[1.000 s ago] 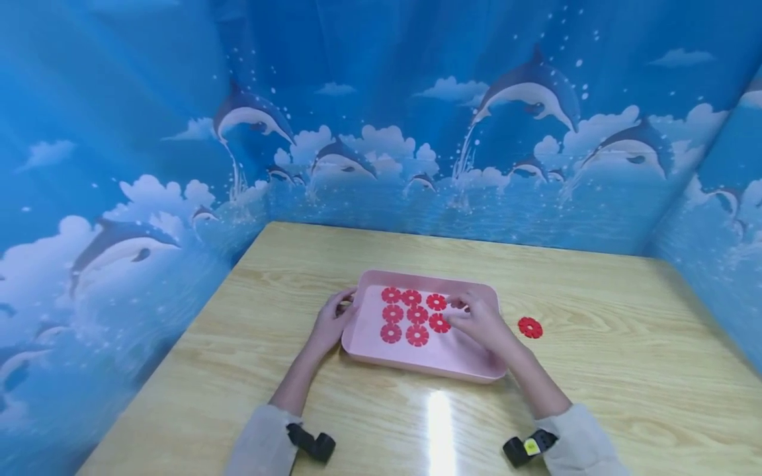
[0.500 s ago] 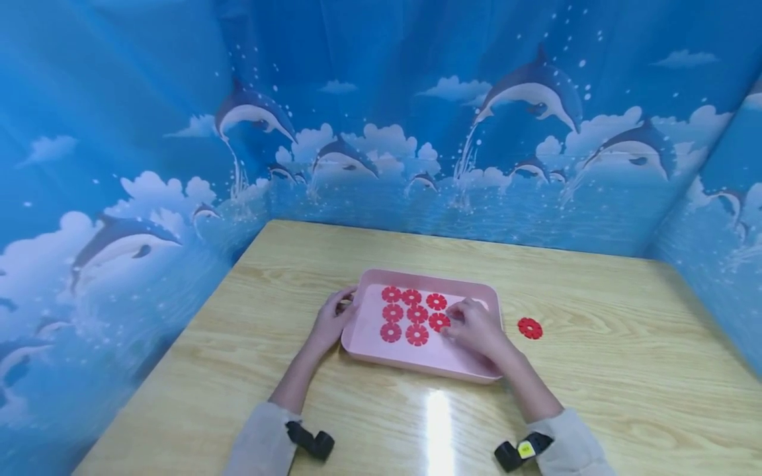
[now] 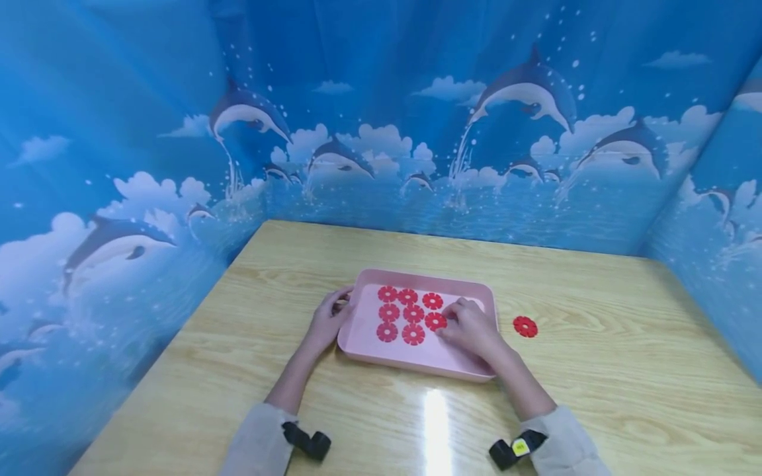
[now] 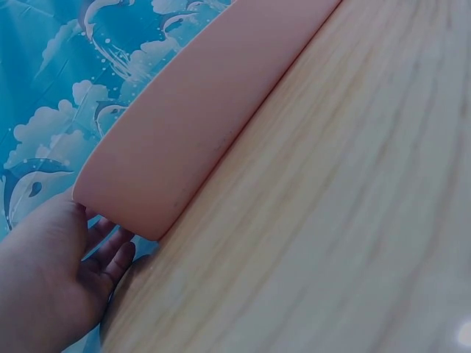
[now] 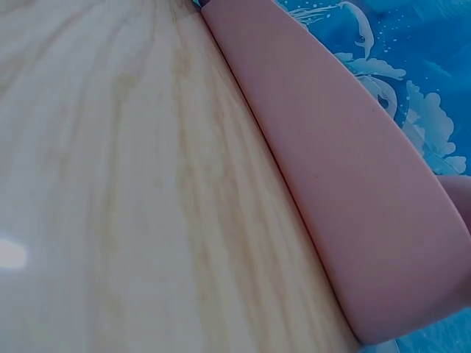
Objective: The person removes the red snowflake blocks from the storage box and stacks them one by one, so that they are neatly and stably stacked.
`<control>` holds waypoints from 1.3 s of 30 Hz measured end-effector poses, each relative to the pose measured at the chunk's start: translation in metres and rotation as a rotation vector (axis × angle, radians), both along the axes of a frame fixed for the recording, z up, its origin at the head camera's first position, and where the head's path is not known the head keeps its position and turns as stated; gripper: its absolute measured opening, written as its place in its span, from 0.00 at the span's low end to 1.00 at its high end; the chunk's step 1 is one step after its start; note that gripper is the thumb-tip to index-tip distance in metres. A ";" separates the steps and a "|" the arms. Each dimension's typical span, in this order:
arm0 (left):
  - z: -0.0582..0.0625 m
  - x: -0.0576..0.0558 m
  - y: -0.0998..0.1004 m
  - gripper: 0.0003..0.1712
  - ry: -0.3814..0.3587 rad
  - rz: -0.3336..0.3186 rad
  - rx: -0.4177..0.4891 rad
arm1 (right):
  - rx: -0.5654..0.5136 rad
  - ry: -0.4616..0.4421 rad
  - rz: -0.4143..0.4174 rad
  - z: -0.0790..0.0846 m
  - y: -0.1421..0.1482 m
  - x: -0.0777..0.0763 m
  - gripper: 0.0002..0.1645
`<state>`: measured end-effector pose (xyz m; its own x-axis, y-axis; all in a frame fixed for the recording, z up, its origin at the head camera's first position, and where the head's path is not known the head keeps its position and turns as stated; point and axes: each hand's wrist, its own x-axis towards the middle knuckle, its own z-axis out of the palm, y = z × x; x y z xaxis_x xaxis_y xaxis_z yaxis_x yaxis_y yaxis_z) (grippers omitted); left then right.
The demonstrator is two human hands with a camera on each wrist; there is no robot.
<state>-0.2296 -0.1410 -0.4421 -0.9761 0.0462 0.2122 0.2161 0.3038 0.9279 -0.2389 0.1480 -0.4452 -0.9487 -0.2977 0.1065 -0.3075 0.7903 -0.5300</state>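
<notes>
Nearest stands a shallow, round-cornered pink tray (image 3: 428, 357), apparently plastic, flat on the pale wood-grained table (image 3: 357, 410); it is judged light, stiff and prone to slide, best held by its end walls. Inside lie eight visible notched red discs (image 3: 413, 334), apparently plastic, likely thin, light and smooth, best pinched across the notched edge. The left hand (image 3: 326, 324) lightly holds the tray's left end, fingers bent outside the wall, thumb at the rim. The right hand (image 3: 474, 328) is over the tray's right half, fingers bent and tips lowered beside the nearer disc of the right column; whether they pinch anything cannot be told. A loose red disc (image 3: 525, 326) lies on the table, apart from the tray's right side. Behind hangs a blue dolphin-printed backdrop (image 3: 381, 79).
</notes>
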 end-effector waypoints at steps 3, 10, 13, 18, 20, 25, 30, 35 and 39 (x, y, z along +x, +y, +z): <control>0.000 0.000 0.000 0.21 0.004 0.003 -0.001 | 0.010 0.018 0.007 0.000 0.000 0.001 0.22; -0.027 -0.015 -0.003 0.21 0.028 0.005 0.001 | 0.021 0.049 0.002 -0.001 0.002 0.001 0.20; -0.031 -0.017 -0.003 0.21 0.031 0.001 0.023 | 0.017 0.053 -0.001 -0.002 0.002 0.000 0.21; -0.031 -0.016 -0.003 0.22 0.006 0.007 0.031 | -0.023 0.033 -0.011 0.001 0.002 0.001 0.22; -0.026 -0.013 -0.002 0.22 -0.001 0.004 0.027 | -0.058 0.015 -0.020 0.003 0.003 0.002 0.22; -0.002 0.001 0.003 0.21 -0.008 -0.005 0.023 | -0.125 -0.015 -0.042 0.014 0.010 0.005 0.23; -0.020 -0.010 -0.001 0.22 0.004 0.006 0.036 | -0.118 0.043 -0.061 0.023 0.020 0.008 0.21; -0.031 -0.016 -0.004 0.22 0.010 0.020 0.022 | -0.100 0.099 -0.064 0.027 0.033 0.011 0.22; -0.025 -0.012 -0.004 0.21 0.009 0.018 0.016 | -0.076 0.139 -0.061 0.032 0.044 0.013 0.20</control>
